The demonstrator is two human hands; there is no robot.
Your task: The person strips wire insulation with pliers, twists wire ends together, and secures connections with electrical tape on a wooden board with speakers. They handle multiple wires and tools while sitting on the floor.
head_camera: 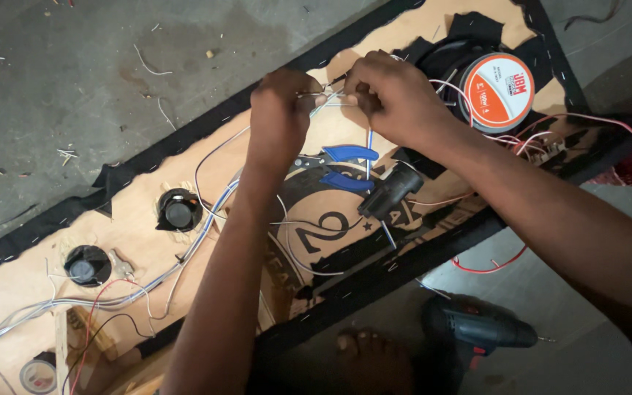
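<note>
My left hand [279, 110] and my right hand [393, 91] meet above a wooden panel [148, 227] edged in black fabric. Both pinch thin white wires [328, 100] between their fingertips. The wires run down and left across the panel in a bundle [206, 219]. Just below my hands lie blue-handled pliers [341, 164] and a black-handled screwdriver [391, 196]. A round speaker back with an orange and white label [495, 89] sits to the right of my right hand.
Two small black round speakers [178, 211] [87, 265] are set in the panel at left. Red wires [587, 121] trail right. A black cordless drill [477, 333] lies on the floor by my bare foot [371, 358]. A tape roll [38, 375] sits bottom left.
</note>
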